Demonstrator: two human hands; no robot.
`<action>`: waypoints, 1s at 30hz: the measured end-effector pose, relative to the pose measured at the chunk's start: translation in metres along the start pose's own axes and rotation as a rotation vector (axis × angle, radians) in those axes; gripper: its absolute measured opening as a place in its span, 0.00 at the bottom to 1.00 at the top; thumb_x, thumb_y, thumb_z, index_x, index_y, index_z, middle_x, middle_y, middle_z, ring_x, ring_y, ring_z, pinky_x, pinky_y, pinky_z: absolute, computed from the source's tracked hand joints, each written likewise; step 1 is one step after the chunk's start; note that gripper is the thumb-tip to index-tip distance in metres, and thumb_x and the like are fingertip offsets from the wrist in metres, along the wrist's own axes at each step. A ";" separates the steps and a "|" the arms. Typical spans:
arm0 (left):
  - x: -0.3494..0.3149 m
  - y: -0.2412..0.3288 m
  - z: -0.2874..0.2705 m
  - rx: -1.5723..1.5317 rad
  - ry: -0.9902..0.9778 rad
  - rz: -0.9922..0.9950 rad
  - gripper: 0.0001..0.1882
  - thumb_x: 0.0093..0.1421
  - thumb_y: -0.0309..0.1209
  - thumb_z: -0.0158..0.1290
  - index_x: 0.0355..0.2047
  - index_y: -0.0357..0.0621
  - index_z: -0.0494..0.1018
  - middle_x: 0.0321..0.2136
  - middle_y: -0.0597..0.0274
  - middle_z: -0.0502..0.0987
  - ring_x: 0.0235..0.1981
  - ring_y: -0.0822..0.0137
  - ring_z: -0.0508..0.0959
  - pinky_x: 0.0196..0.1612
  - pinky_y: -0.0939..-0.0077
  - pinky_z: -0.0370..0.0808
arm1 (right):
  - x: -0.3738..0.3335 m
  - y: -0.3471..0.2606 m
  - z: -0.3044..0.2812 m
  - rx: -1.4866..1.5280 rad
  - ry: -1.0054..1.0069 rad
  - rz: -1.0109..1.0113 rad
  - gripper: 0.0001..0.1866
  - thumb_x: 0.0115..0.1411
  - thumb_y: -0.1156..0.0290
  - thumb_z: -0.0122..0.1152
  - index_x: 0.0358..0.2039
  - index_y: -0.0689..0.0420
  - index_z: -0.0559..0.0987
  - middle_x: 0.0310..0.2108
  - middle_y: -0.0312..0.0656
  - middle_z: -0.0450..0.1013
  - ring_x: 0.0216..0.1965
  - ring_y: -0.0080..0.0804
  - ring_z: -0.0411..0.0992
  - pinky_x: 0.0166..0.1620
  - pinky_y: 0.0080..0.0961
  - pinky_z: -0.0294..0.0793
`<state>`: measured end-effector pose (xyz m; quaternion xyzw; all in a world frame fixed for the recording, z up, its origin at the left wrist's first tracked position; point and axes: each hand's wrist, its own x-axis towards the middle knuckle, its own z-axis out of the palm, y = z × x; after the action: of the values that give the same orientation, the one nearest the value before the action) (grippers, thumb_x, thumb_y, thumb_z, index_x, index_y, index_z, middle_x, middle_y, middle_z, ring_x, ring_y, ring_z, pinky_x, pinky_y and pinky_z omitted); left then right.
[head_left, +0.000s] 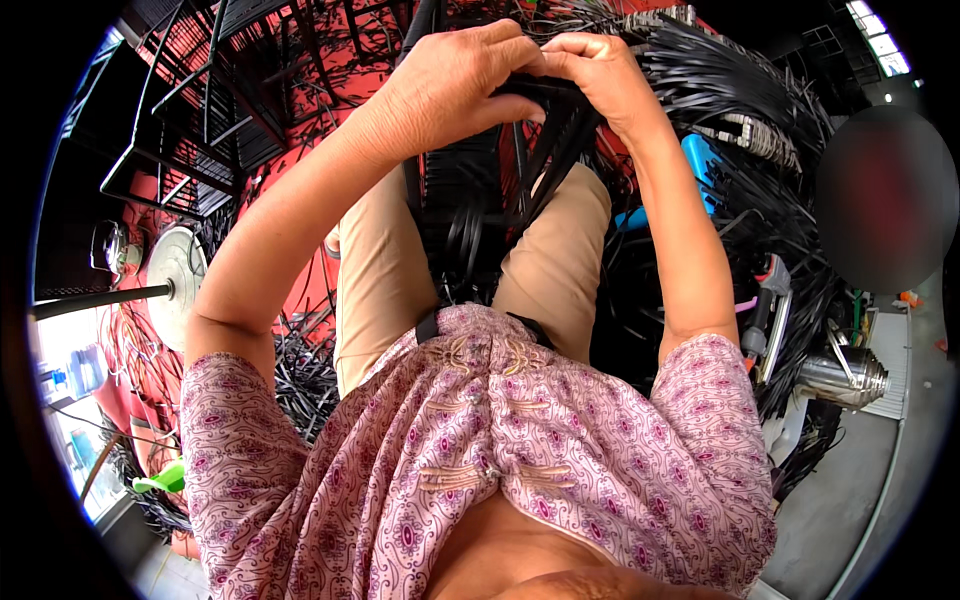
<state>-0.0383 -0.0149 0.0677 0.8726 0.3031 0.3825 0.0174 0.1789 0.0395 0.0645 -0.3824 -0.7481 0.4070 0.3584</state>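
Observation:
A black frame [565, 125] with a dark slatted or woven panel [465, 175] stands upright between my knees. My left hand [460, 85] reaches over its top edge, fingers bent toward the right hand and thumb stretched apart below them. Just beside it, my right hand [600, 75] is closed, its fingertips pinched and meeting those of the left. Whatever lies between the fingertips is too small and dark to make out. Loose black flat strips [465, 235] hang from the lower part of the frame, near my lap.
Black metal frames [200, 110] stack at the far left. Bundles of black strips [725, 65] lie at the right, near a blue plastic thing [697, 165], a grey-and-red hand tool [768, 305] and a shiny metal flask [845, 375]. Cut strips litter the red floor [310, 275]. A round pale disc [178, 285] stands left.

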 end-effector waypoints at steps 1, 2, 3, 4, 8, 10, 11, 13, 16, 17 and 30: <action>0.000 0.002 0.002 0.024 -0.018 0.007 0.18 0.54 0.33 0.68 0.43 0.43 0.77 0.37 0.59 0.78 0.39 0.56 0.82 0.41 0.65 0.80 | -0.001 0.001 -0.003 -0.032 -0.018 0.010 0.10 0.59 0.68 0.66 0.35 0.62 0.87 0.30 0.35 0.83 0.34 0.18 0.77 0.43 0.19 0.76; -0.002 0.002 0.003 0.053 -0.031 0.009 0.18 0.54 0.32 0.67 0.43 0.44 0.77 0.38 0.59 0.77 0.39 0.55 0.82 0.41 0.64 0.80 | 0.000 -0.001 -0.003 -0.036 -0.024 0.017 0.10 0.59 0.68 0.66 0.35 0.62 0.87 0.30 0.35 0.83 0.34 0.19 0.77 0.43 0.19 0.76; -0.003 0.002 0.005 0.070 -0.024 0.030 0.17 0.54 0.31 0.67 0.44 0.44 0.77 0.38 0.59 0.77 0.38 0.56 0.82 0.41 0.64 0.80 | 0.000 -0.002 -0.003 -0.040 -0.030 0.025 0.11 0.58 0.68 0.67 0.34 0.62 0.87 0.30 0.36 0.82 0.35 0.19 0.77 0.44 0.20 0.76; -0.004 0.001 0.007 0.086 -0.017 0.052 0.17 0.55 0.30 0.66 0.44 0.44 0.77 0.38 0.60 0.77 0.38 0.56 0.82 0.40 0.64 0.80 | 0.000 -0.003 -0.002 -0.045 -0.035 0.034 0.11 0.58 0.67 0.67 0.34 0.62 0.87 0.30 0.36 0.82 0.35 0.20 0.77 0.44 0.20 0.76; -0.008 -0.004 0.013 0.160 0.030 0.187 0.17 0.55 0.29 0.66 0.45 0.43 0.78 0.38 0.61 0.77 0.37 0.58 0.82 0.40 0.65 0.80 | 0.003 0.005 -0.004 -0.092 -0.019 0.014 0.11 0.57 0.66 0.69 0.34 0.61 0.88 0.31 0.37 0.83 0.37 0.22 0.78 0.46 0.23 0.76; -0.007 -0.004 0.014 0.159 0.038 0.225 0.17 0.55 0.29 0.66 0.46 0.43 0.78 0.38 0.61 0.77 0.36 0.58 0.82 0.39 0.66 0.81 | 0.004 0.006 -0.003 -0.063 -0.019 0.000 0.11 0.56 0.66 0.70 0.35 0.60 0.88 0.31 0.38 0.83 0.37 0.23 0.79 0.46 0.25 0.77; -0.007 -0.004 0.013 0.161 0.040 0.242 0.18 0.55 0.28 0.66 0.46 0.43 0.79 0.38 0.61 0.77 0.36 0.59 0.82 0.39 0.67 0.81 | 0.003 0.005 -0.003 -0.060 -0.019 0.017 0.11 0.56 0.66 0.70 0.35 0.60 0.88 0.31 0.38 0.83 0.37 0.23 0.79 0.46 0.25 0.77; -0.007 -0.002 0.013 0.153 0.047 0.228 0.18 0.55 0.28 0.66 0.46 0.43 0.79 0.38 0.61 0.77 0.36 0.59 0.82 0.39 0.67 0.81 | 0.003 0.001 -0.003 -0.054 -0.021 0.050 0.10 0.55 0.67 0.70 0.35 0.59 0.89 0.32 0.39 0.84 0.37 0.23 0.79 0.46 0.24 0.77; -0.005 0.000 0.014 0.151 0.049 0.213 0.17 0.55 0.29 0.66 0.46 0.43 0.79 0.38 0.61 0.77 0.36 0.58 0.82 0.39 0.67 0.81 | 0.005 0.007 -0.003 -0.027 -0.015 0.037 0.09 0.55 0.68 0.70 0.34 0.59 0.89 0.31 0.38 0.84 0.36 0.22 0.79 0.45 0.23 0.77; -0.005 0.001 0.014 0.152 0.048 0.208 0.17 0.55 0.29 0.66 0.45 0.44 0.79 0.37 0.61 0.77 0.36 0.58 0.82 0.39 0.66 0.81 | 0.004 0.006 -0.002 -0.012 -0.005 0.030 0.09 0.55 0.68 0.70 0.33 0.59 0.89 0.31 0.38 0.84 0.35 0.22 0.79 0.44 0.22 0.77; 0.006 0.010 0.007 -0.320 -0.091 -0.511 0.24 0.53 0.21 0.68 0.48 0.38 0.70 0.40 0.57 0.82 0.44 0.66 0.83 0.49 0.72 0.80 | -0.004 0.006 0.005 0.019 0.089 0.051 0.11 0.56 0.65 0.72 0.31 0.60 0.88 0.27 0.36 0.82 0.32 0.20 0.77 0.41 0.22 0.76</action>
<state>-0.0249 -0.0186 0.0693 0.7706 0.4475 0.3692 0.2638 0.1778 0.0369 0.0559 -0.4155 -0.7176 0.4056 0.3845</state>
